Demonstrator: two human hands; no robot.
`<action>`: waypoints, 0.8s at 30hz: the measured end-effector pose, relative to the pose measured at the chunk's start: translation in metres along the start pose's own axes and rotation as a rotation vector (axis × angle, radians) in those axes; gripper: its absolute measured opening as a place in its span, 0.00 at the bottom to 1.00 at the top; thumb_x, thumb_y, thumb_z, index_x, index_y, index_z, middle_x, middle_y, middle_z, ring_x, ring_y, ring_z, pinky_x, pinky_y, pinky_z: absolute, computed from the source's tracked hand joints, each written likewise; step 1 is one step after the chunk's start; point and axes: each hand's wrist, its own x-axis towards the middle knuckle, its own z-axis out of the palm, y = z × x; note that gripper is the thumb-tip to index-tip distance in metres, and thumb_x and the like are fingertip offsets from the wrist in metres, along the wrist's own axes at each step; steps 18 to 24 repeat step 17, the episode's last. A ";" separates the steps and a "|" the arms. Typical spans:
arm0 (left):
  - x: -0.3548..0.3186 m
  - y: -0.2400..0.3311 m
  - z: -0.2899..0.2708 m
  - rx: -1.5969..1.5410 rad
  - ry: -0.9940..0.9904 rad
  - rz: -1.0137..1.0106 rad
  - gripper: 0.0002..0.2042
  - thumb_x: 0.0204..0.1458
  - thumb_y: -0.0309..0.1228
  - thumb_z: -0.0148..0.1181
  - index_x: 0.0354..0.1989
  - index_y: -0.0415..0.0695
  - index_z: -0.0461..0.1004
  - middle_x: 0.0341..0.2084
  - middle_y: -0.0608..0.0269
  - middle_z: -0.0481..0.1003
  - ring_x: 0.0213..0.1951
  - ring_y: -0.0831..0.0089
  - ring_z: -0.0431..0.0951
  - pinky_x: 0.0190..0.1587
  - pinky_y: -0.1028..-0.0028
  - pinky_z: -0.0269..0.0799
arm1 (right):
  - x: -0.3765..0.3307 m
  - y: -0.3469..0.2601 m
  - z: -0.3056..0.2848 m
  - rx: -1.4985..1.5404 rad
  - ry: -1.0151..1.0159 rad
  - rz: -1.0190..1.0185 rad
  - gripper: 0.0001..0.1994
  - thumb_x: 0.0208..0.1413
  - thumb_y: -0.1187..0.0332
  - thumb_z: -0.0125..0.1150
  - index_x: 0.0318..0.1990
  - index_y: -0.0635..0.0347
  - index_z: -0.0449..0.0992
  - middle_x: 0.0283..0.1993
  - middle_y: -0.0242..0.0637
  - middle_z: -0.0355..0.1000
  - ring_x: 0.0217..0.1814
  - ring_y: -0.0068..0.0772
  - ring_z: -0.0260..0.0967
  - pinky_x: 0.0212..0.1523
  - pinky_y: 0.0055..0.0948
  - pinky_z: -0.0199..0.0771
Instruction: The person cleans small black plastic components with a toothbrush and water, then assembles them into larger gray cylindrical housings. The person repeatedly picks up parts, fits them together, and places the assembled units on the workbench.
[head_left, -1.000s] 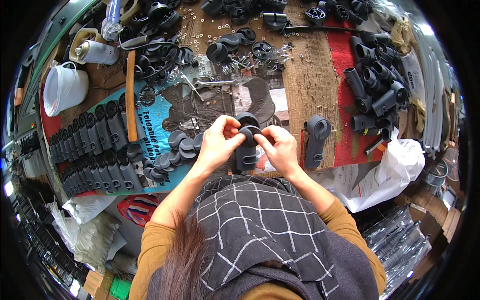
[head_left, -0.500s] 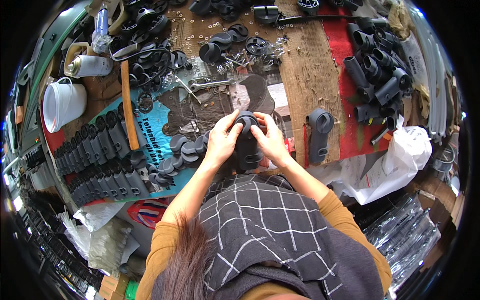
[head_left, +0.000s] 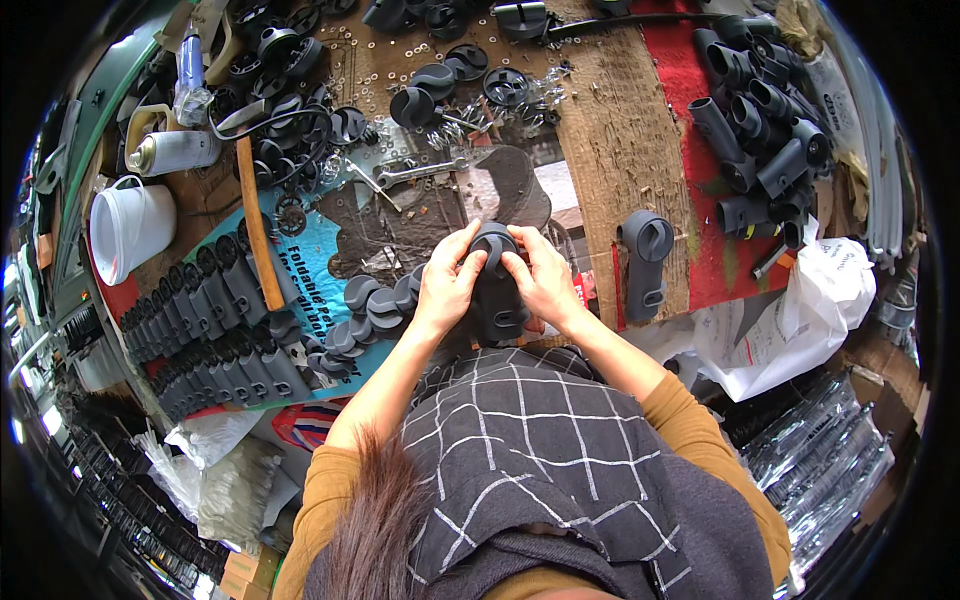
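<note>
Both my hands hold one dark grey plastic part (head_left: 497, 295) upright at the near edge of the workbench. My left hand (head_left: 449, 283) grips its left side with the thumb on its round top. My right hand (head_left: 541, 278) grips the right side, fingertips pressing the same round top. A second grey part of the same kind (head_left: 645, 262) lies flat on the bench just right of my right hand. A cluster of round grey caps (head_left: 372, 303) lies just left of my left hand.
Rows of black moulded pieces (head_left: 205, 330) fill the left. A wooden-handled hammer (head_left: 258, 228), a white bucket (head_left: 130, 226), a spray can (head_left: 172, 152) and a wrench (head_left: 415, 173) lie behind. Black tubes (head_left: 760, 130) pile on red cloth; a white plastic bag (head_left: 800, 315) sits right.
The view has shifted slightly, so the bench sits lower in the picture. My hands stay on the grey part, fingers still working at its round top.
</note>
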 end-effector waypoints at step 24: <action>0.011 0.008 -0.007 0.056 -0.107 -0.108 0.24 0.54 0.27 0.60 0.61 0.47 0.67 0.54 0.56 0.69 0.54 0.69 0.71 0.54 0.75 0.69 | 0.014 0.001 -0.003 0.215 -0.122 0.269 0.17 0.56 0.68 0.60 0.52 0.61 0.68 0.47 0.43 0.74 0.47 0.33 0.73 0.48 0.30 0.73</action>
